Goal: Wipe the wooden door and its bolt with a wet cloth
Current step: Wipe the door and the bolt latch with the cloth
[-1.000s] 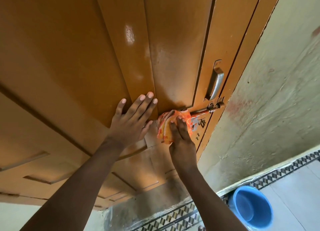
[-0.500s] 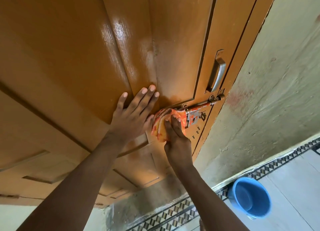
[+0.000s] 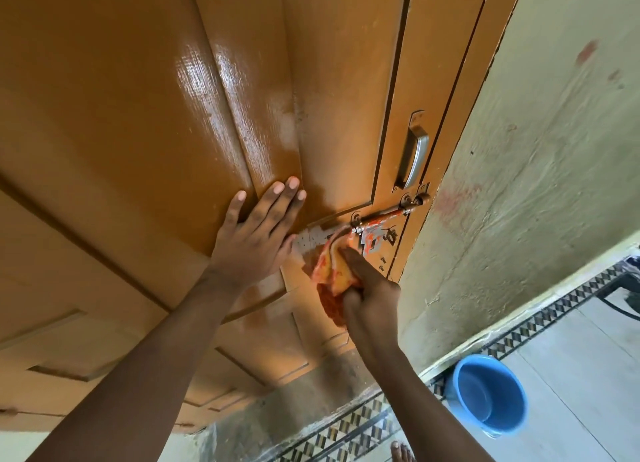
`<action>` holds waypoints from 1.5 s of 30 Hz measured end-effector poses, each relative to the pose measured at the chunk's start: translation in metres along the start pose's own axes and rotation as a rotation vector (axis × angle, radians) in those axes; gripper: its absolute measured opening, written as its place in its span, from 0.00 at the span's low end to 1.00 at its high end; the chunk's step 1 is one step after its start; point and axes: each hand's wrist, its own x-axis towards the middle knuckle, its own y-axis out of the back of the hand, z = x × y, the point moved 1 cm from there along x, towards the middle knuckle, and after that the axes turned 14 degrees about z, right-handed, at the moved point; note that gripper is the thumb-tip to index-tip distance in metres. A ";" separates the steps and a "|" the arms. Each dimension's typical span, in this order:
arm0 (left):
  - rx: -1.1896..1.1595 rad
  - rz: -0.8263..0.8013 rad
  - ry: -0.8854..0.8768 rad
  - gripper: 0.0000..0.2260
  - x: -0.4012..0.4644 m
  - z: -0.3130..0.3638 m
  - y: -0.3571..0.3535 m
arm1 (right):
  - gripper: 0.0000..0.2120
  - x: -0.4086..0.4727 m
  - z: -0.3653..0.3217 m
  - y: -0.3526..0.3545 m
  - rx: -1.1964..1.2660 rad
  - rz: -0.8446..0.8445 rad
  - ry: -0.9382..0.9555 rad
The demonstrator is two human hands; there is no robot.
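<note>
The brown wooden door (image 3: 138, 115) fills the left and middle of the view, glossy with wet streaks on its raised panel. A metal sliding bolt (image 3: 388, 216) runs across it toward the frame, under a silver pull handle (image 3: 414, 153). My left hand (image 3: 256, 233) lies flat on the door with fingers spread, just left of the bolt. My right hand (image 3: 369, 288) grips an orange and yellow cloth (image 3: 332, 271) and presses it against the door just below the bolt's left end. A pale metal plate (image 3: 310, 240) shows between the two hands.
A rough pale green wall (image 3: 536, 184) stands right of the door frame. A blue bucket (image 3: 488, 392) sits on the light tiled floor at lower right, beside a patterned tile border (image 3: 346, 434). A toe (image 3: 400, 453) shows at the bottom edge.
My right hand with the cloth has slid down and left off the bolt, uncovering the bolt and its plate. My left hand stays flat on the door.
</note>
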 end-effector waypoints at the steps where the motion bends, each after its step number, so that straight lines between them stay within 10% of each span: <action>1: -0.002 0.003 0.005 0.33 0.000 0.000 0.000 | 0.26 -0.003 -0.005 0.003 0.034 0.086 -0.049; 7: 0.009 0.008 0.001 0.32 0.001 -0.001 0.000 | 0.27 0.025 -0.013 -0.005 0.017 0.366 0.080; 14: 0.005 0.012 0.009 0.32 -0.001 0.000 -0.002 | 0.36 0.022 0.021 -0.041 -0.462 -0.038 0.443; 23: 0.036 0.030 -0.014 0.32 -0.002 0.001 -0.005 | 0.24 0.019 0.011 -0.017 -0.118 -0.235 0.398; 27: 0.026 0.059 -0.001 0.33 -0.002 0.000 -0.006 | 0.27 0.003 -0.007 -0.003 0.079 -0.005 0.014; 32: 0.021 0.074 -0.005 0.32 -0.002 0.001 -0.005 | 0.29 0.019 -0.011 0.001 0.057 0.365 0.089; 38: 0.028 0.085 -0.006 0.33 -0.002 0.002 -0.006 | 0.30 0.026 0.014 -0.032 -0.517 -0.028 0.426; 45: 0.023 0.071 -0.007 0.32 -0.002 0.003 -0.006 | 0.33 0.034 0.019 -0.028 -0.663 -0.071 0.599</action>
